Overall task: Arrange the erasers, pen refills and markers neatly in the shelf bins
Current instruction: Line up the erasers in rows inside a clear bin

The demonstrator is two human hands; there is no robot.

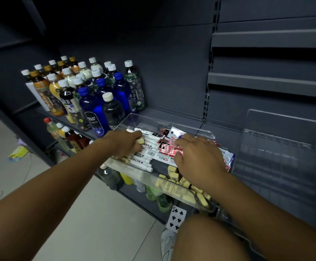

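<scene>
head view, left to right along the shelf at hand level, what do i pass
drink bottles → left hand pinching an eraser → white markers → red refill packs → right hand → second clear bin

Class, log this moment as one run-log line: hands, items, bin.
left hand: holds eraser over markers | right hand: on refill packs, grip unclear | clear bin: loose erasers at front
</scene>
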